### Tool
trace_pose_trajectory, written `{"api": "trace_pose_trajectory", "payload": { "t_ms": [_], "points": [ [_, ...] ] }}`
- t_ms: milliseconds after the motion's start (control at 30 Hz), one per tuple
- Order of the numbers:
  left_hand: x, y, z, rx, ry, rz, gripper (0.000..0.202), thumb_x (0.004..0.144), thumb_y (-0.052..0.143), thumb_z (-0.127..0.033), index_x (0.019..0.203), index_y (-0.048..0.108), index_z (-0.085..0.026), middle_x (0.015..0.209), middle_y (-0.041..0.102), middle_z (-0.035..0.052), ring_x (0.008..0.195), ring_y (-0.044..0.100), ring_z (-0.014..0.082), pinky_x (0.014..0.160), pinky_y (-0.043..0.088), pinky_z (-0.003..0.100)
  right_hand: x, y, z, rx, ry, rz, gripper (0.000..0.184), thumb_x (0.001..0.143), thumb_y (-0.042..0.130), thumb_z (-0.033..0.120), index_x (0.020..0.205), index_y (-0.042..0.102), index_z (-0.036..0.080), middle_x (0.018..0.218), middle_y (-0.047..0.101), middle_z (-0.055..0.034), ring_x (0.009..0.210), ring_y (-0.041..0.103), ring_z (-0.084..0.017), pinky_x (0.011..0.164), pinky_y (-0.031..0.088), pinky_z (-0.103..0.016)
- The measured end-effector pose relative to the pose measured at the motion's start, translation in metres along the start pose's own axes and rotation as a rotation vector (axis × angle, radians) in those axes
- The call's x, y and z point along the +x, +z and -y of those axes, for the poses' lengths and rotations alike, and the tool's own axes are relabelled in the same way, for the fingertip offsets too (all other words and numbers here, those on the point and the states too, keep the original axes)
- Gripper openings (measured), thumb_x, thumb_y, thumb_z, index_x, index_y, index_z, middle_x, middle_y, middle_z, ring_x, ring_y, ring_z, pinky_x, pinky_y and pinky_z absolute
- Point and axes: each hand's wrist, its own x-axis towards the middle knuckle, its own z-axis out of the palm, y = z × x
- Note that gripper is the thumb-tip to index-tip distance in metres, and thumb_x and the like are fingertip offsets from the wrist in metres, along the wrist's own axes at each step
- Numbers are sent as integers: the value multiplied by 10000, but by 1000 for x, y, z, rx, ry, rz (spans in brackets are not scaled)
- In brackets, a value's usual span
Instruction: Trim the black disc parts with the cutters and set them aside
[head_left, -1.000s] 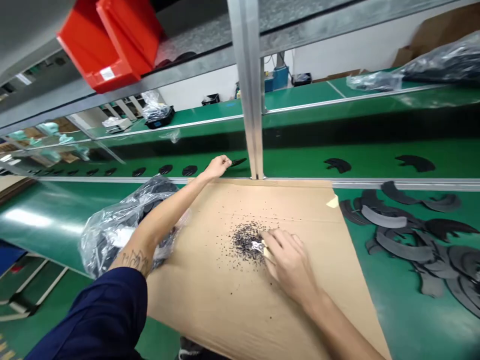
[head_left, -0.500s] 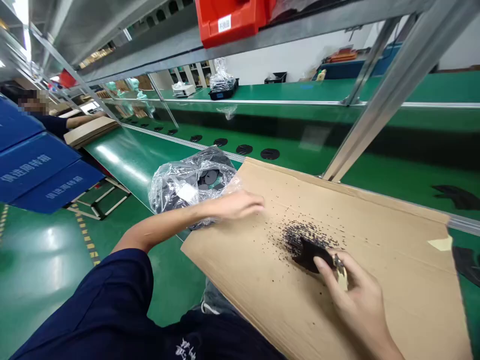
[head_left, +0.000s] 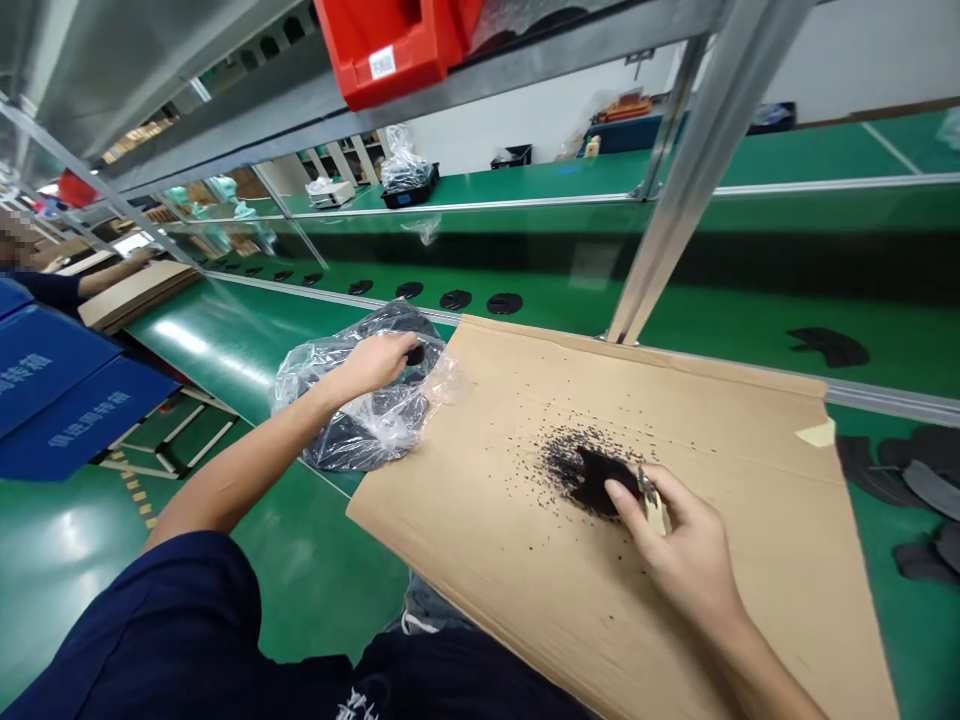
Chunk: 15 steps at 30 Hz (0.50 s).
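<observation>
My left hand (head_left: pixel 379 362) reaches over a clear plastic bag (head_left: pixel 375 425) of black flat pieces, fingertips pinched on a small black piece (head_left: pixel 415 355) at the bag's opening. My right hand (head_left: pixel 694 555) grips a black flat piece (head_left: pixel 604 482) with a notched edge, thumb on top. Tucked in the same hand is a small cream-coloured tool (head_left: pixel 654 510) with a metallic end, its kind unclear. Many tiny black bits (head_left: pixel 566 450) lie scattered under and around the held piece on a cardboard sheet (head_left: pixel 480 540).
Beyond the cardboard, black pieces (head_left: pixel 504 303) lie in a row on a green surface. More curved black pieces (head_left: pixel 885 470) are at the right. A metal post (head_left: pixel 675 170) rises behind. A red bin (head_left: pixel 397 60) sits overhead. Blue boxes (head_left: pixel 60 390) and a co-worker's arm (head_left: pixel 112 275) are left.
My left hand has moved left from above the cardboard to the bag and now pinches a small black piece. My right hand keeps its hold. The camera view has shifted right.
</observation>
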Motion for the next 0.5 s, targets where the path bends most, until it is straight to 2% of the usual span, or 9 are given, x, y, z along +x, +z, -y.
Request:
{"api": "trace_pose_trajectory", "payload": {
  "t_ms": [67,133,200,267,333,400,500],
  "points": [
    [-16,-3,-12,-349,85,-55,272,926,563,-271,1176,598,-168,1029,716,95,891,707,204,804,566,319,-1,-1,2,38,32,-1,363,882,651,540,746,562,215,692,560,2,619,507,-145,594,426,-271],
    [-33,3,-34,-976,122,-76,337,883,646,-345,1169,597,-173,1046,707,88,866,696,188,802,580,329,0,-2,3,75,67,-1,397,881,650,551,710,515,220,635,468,29,565,417,-124,548,383,-263],
    [-47,16,-63,-1548,55,-4,319,825,725,-353,1074,624,-182,953,700,58,828,679,174,820,585,352,0,-2,4,104,94,-10,441,877,653,565,677,455,225,605,377,48,546,343,-114,525,344,-259],
    [-53,30,-92,-1870,-63,117,251,838,716,-373,986,632,-189,879,678,32,781,653,151,805,587,348,1,-2,4,125,116,-26,479,872,658,570,657,400,229,605,324,55,552,310,-111,528,324,-258],
    [-51,43,-118,-2043,-161,196,277,884,659,-462,947,634,-193,865,666,26,734,625,135,732,584,320,1,-1,5,145,133,-40,498,866,668,564,648,369,231,612,300,58,561,295,-110,538,315,-260],
    [-46,52,-137,-2090,-199,189,337,882,659,-526,933,640,-194,840,661,17,655,588,111,634,555,270,1,-1,5,172,153,-45,496,860,679,556,649,368,231,619,293,60,568,288,-109,546,312,-260],
    [-40,59,-158,-1907,-85,155,329,804,795,-449,897,662,-163,774,667,12,619,587,95,600,528,229,0,-1,5,209,206,-44,482,851,688,550,657,385,230,623,308,60,578,296,-109,558,318,-260]
  ]
}}
